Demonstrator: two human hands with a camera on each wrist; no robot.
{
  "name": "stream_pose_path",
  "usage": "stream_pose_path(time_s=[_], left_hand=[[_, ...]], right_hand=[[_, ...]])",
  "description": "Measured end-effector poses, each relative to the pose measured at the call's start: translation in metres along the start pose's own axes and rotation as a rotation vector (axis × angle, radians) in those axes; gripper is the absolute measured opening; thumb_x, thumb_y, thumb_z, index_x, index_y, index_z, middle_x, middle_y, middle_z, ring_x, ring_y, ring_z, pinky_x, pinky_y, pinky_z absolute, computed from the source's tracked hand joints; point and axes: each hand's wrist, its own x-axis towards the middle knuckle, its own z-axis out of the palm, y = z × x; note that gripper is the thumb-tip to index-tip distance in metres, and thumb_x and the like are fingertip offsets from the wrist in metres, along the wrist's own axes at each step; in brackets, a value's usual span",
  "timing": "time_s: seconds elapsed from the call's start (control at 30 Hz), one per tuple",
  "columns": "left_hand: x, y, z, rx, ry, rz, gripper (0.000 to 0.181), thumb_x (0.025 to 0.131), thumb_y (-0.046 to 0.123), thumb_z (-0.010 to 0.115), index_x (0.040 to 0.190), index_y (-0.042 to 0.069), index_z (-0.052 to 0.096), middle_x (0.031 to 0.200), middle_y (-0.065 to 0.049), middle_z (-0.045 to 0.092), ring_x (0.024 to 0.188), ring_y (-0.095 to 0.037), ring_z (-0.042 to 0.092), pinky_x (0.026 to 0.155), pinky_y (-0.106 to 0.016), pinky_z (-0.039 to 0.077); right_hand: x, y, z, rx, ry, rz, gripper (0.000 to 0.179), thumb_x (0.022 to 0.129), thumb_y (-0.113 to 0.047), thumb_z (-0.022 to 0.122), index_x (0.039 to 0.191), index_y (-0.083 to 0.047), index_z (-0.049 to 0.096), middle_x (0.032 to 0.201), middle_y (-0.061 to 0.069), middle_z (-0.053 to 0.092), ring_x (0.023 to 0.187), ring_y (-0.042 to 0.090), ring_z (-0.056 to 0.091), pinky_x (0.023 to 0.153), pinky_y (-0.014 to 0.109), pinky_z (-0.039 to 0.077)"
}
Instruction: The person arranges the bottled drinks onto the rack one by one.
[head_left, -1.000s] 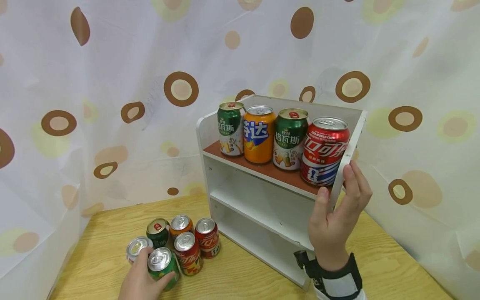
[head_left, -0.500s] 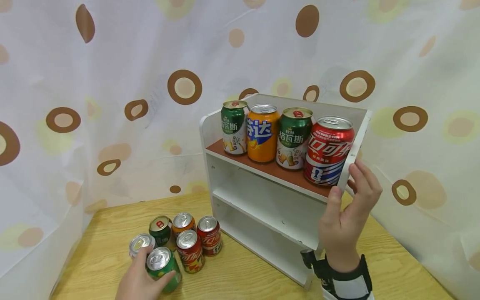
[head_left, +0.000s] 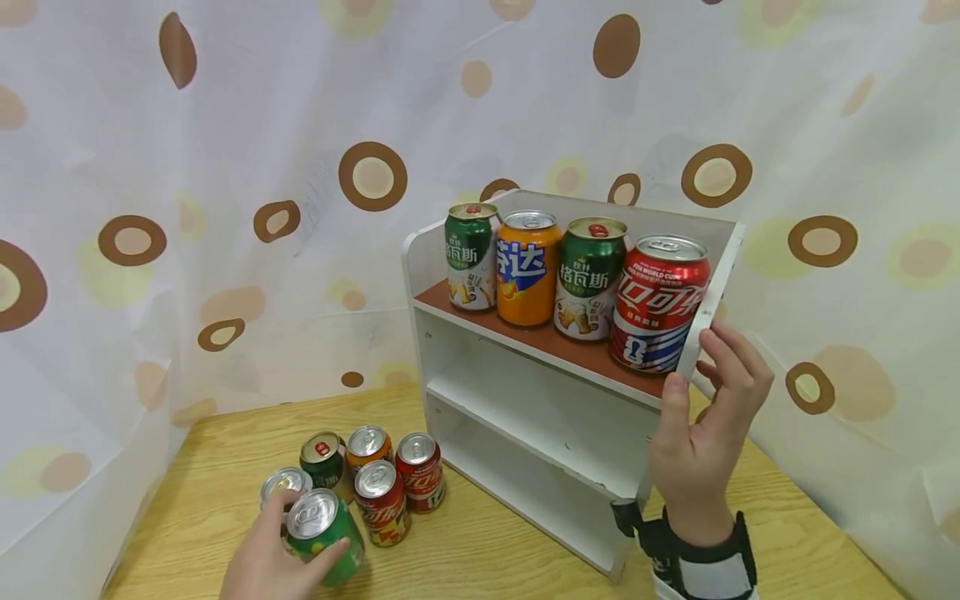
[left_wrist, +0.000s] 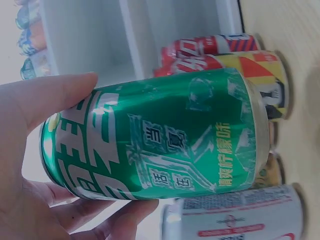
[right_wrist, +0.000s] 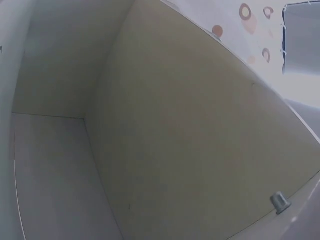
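Note:
My left hand (head_left: 262, 554) holds a green soda can (head_left: 333, 542), thumb on one side and fingers on the other. In the left wrist view the green can (left_wrist: 170, 135) fills the middle, its label facing the camera; in the head view it leans slightly. A white can (head_left: 286, 479), partly hidden by my hand, stands just behind it. My right hand (head_left: 701, 446) grips the right side panel of a small white shelf (head_left: 716, 287), thumb at the front edge and fingers on the outer side. The right wrist view shows the inside of a shelf compartment (right_wrist: 185, 125), without the hand.
A dark green can (head_left: 321, 467), an orange can (head_left: 369, 450) and two red cans (head_left: 420, 475) stand close together on the wooden table (head_left: 480, 567). On the top board are two green-and-white cans (head_left: 591, 287), an orange can (head_left: 527, 275) and a red can (head_left: 660, 308).
The green can has tilted and shifted slightly left in my left hand. My right hand stays on the side panel while the head view has swung slightly left.

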Motion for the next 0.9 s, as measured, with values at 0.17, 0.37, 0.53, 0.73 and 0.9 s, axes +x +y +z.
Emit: stream_pose_path(time_s=[0.17, 0.37, 0.53, 0.73, 0.9], left_hand=[[-0.004, 0.013, -0.008, -0.043, 0.024, 0.021, 0.083, 0.072, 0.049, 0.092, 0.129, 0.01, 0.047, 0.115, -0.011, 0.071, 0.095, -0.023, 0.068, 0.07, -0.032, 0.054], [-0.003, 0.034, -0.018, -0.113, 0.036, 0.036, 0.084, 0.073, 0.049, 0.091, 0.134, 0.011, 0.047, 0.122, -0.01, 0.067, 0.094, -0.019, 0.065, 0.071, -0.027, 0.052], [0.0, 0.05, -0.025, -0.14, 0.094, 0.132, 0.079, 0.076, 0.041, 0.092, 0.135, 0.011, 0.049, 0.121, -0.01, 0.066, 0.104, -0.023, 0.066, 0.076, -0.029, 0.056], [0.008, 0.067, -0.031, -0.177, 0.139, 0.224, 0.076, 0.078, 0.037, 0.092, 0.134, 0.009, 0.05, 0.12, -0.01, 0.069, 0.098, -0.021, 0.067, 0.074, -0.03, 0.057], [0.015, 0.081, -0.032, -0.2, 0.163, 0.275, 0.072, 0.078, 0.032, 0.092, 0.133, 0.01, 0.051, 0.113, -0.007, 0.069, 0.091, -0.018, 0.062, 0.07, -0.026, 0.053]], right_hand=[[-0.001, 0.001, 0.0, 0.003, 0.001, 0.004, 0.037, 0.097, -0.007, 0.051, 0.126, 0.015, 0.045, 0.141, 0.018, 0.047, 0.13, 0.019, 0.044, 0.1, 0.022, 0.037], [-0.001, 0.0, 0.0, 0.005, 0.005, 0.006, 0.037, 0.099, -0.009, 0.051, 0.127, 0.015, 0.045, 0.141, 0.017, 0.047, 0.131, 0.019, 0.043, 0.1, 0.023, 0.037], [0.0, 0.0, 0.001, 0.005, 0.013, 0.006, 0.037, 0.099, -0.01, 0.051, 0.126, 0.015, 0.045, 0.141, 0.017, 0.047, 0.131, 0.02, 0.043, 0.1, 0.022, 0.037], [-0.001, 0.0, 0.002, 0.005, 0.023, 0.006, 0.037, 0.098, -0.009, 0.05, 0.126, 0.015, 0.045, 0.14, 0.017, 0.047, 0.13, 0.02, 0.044, 0.1, 0.021, 0.036], [0.0, 0.0, 0.003, -0.001, 0.026, 0.0, 0.037, 0.099, -0.01, 0.051, 0.125, 0.015, 0.046, 0.139, 0.018, 0.048, 0.131, 0.02, 0.043, 0.1, 0.021, 0.036]])
